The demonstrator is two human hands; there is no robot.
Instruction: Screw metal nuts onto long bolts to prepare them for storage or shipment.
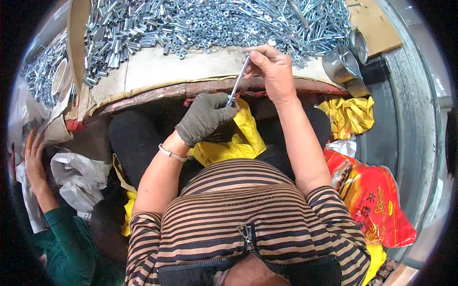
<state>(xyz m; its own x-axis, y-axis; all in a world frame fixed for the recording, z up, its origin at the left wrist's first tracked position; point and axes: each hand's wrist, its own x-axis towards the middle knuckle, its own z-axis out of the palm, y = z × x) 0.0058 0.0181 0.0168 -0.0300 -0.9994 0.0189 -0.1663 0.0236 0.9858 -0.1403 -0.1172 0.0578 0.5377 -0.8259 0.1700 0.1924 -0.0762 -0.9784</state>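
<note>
Between my two hands a thin, shiny metal bolt (pixel 240 80) is held at a slant over the table's front edge. My left hand (pixel 204 118), in a grey knit glove, is closed round its lower end, where a wider washer or collar shows. At the upper end, the thumb and fingers of my bare right hand (pixel 275 71) pinch the bolt. Beyond them on the table lie heaps of small metal parts: short tube sleeves (pixel 117 35) at the left, nuts and washers (pixel 205 31) in the middle, long bolts (pixel 317 28) at the right.
Metal cups (pixel 341 62) stand at the table's right edge, by a cardboard piece (pixel 374 28). Yellow cloth (pixel 238 138) lies across my lap. A red printed bag (pixel 377 205) is at my right. A co-worker's hand (pixel 36 159) and green sleeve (pixel 71 243) show at left.
</note>
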